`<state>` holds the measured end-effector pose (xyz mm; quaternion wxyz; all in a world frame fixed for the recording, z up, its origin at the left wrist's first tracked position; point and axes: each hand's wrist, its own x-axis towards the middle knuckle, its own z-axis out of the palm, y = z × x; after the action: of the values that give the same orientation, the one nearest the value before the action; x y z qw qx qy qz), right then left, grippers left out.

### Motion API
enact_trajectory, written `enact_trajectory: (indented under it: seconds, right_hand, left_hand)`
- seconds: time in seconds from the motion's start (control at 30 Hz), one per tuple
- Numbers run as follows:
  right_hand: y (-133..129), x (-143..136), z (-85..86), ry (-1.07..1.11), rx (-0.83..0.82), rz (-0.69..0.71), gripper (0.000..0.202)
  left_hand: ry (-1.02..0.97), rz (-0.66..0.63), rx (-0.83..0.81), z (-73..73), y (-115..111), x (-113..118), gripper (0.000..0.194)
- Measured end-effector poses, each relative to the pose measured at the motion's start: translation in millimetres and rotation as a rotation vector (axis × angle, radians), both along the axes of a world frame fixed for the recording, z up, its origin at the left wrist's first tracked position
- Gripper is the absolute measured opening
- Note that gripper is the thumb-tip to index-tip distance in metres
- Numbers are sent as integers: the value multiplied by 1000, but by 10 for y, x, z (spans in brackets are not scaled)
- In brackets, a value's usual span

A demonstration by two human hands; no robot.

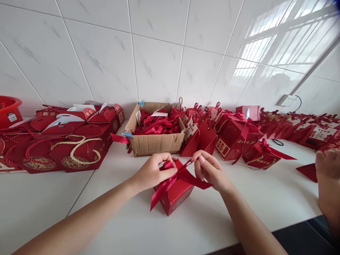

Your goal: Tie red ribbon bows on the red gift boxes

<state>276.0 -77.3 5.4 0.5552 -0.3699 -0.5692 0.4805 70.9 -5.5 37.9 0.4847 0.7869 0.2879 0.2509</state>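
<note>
A small red gift box (178, 196) stands on the white table in front of me, with a dark red satin ribbon (195, 180) on its top. My left hand (155, 171) pinches the ribbon near the knot between thumb and fingers. On the other side, my right hand (209, 170) is closed on a loop of the same ribbon at the box's upper right. One ribbon tail hangs down the box's left face, and another stretches out to the right below my right hand. The fingers partly hide the knot.
Behind the box stands a cardboard carton (156, 145) full of ribbons. Red gift boxes with rope handles (79, 152) fill the left; more red boxes (236, 134) line the wall rightward. Another person's hand (329, 166) is at the right edge. A red basin (9, 111) sits far left.
</note>
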Motion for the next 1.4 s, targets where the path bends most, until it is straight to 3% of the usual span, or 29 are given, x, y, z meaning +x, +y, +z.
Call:
enact_trajectory:
  seconds: [0.27, 0.37, 0.5, 0.57, 0.67, 0.77, 0.8, 0.93, 1.03, 1.17, 1.4]
  right_hand:
    - [-166, 241, 135, -199, -244, 428, 26]
    - [-172, 245, 176, -289, -243, 652, 21]
    - [-151, 272, 274, -476, -192, 936, 53]
    - [-175, 299, 344, -520, -120, 999, 50]
    - [-300, 238, 460, -505, 92, 818, 30]
    - [-491, -68, 532, -543, 310, 329, 14]
    - [-546, -219, 528, -608, 380, 153, 17]
    - [-595, -826, 301, -1149, 728, -312, 37]
    - [-485, -1058, 26, -1255, 795, -608, 31]
    - [-379, -1060, -140, -1053, 810, -697, 20]
    - [-519, -647, 58, -861, 740, -492, 17]
  left_hand:
    - [43, 10, 26, -32, -6, -33, 15]
    - [41, 12, 31, -56, 3, -36, 15]
    - [32, -14, 38, -72, 15, -37, 15]
    - [21, -31, 38, -73, 21, -35, 14]
    - [29, -31, 15, -71, 28, -32, 15]
    - [40, -28, 11, -81, 31, -25, 15]
    - [33, -34, 16, -88, 31, -21, 14]
    - [-8, -41, 13, -127, 29, -9, 13]
    - [-27, -32, 9, -143, 26, -10, 17]
    - [-46, -59, 45, -137, 19, -13, 16]
    - [-50, 6, 62, -168, 61, -21, 17]
